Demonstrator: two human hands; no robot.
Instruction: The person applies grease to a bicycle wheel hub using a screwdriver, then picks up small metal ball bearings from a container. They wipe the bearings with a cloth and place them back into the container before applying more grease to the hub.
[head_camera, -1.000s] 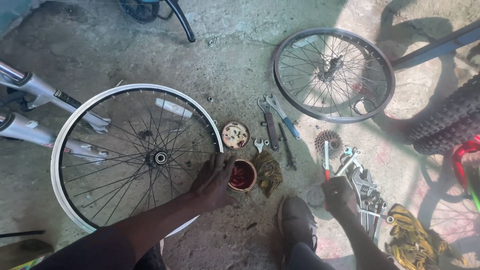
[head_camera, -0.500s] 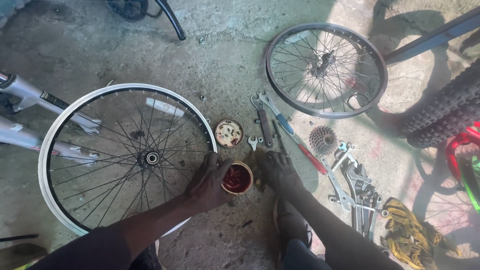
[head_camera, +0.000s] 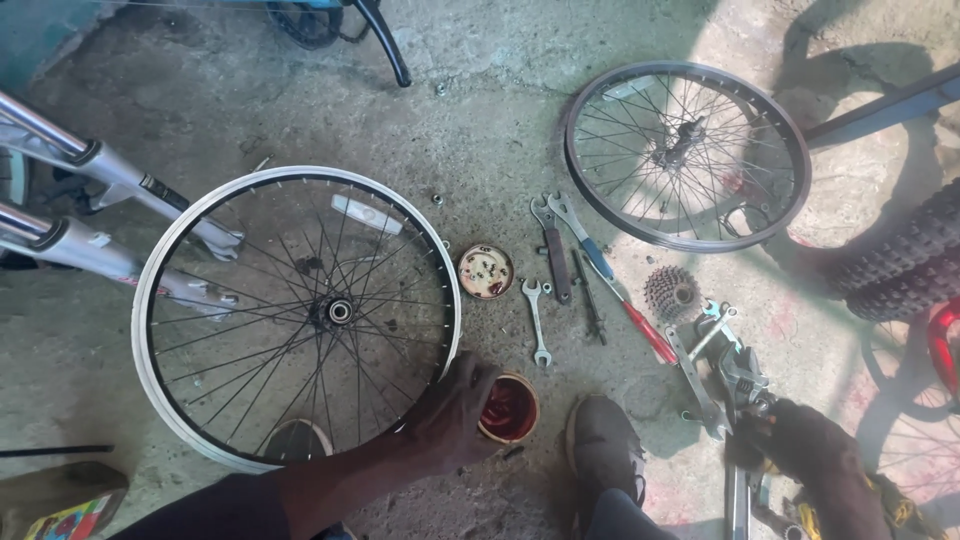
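Far left of the frame, a silver bike fork (head_camera: 95, 215) slants in, its tips touching the big white-rimmed wheel (head_camera: 297, 315) that lies flat on the concrete floor (head_camera: 200, 100). That wheel is bare: no tyre, hub and spokes exposed, so stripping looks done and any greasing or refitting looks still to come, as far as can be judged.

Lower centre now: the left hand (head_camera: 452, 415) is wrapped over the near edge of a small round tin (head_camera: 508, 408), fingers curled and closed on its rim, tin sitting on the floor just right of the wheel's rim. Inside it, a dark red, glossy mass, grease by the look of it. Just above, mid-frame, a second shallow tin lid (head_camera: 486, 271) lies open with small bits in it, too tiny to name.

Moving right: spanners (head_camera: 552, 250) and a red-handled tool (head_camera: 640, 325) laid out loose, a shoe (head_camera: 605, 450) at the bottom, a cog cluster (head_camera: 672, 292) off its wheel. Upper right, a smaller black wheel (head_camera: 686, 155), also bare.

Lower right, the right hand (head_camera: 800, 445) is down among a heap of metal tools (head_camera: 725, 365); whether it grips anything, I cannot tell. A knobbly tyre (head_camera: 905, 265) sits at the right edge.
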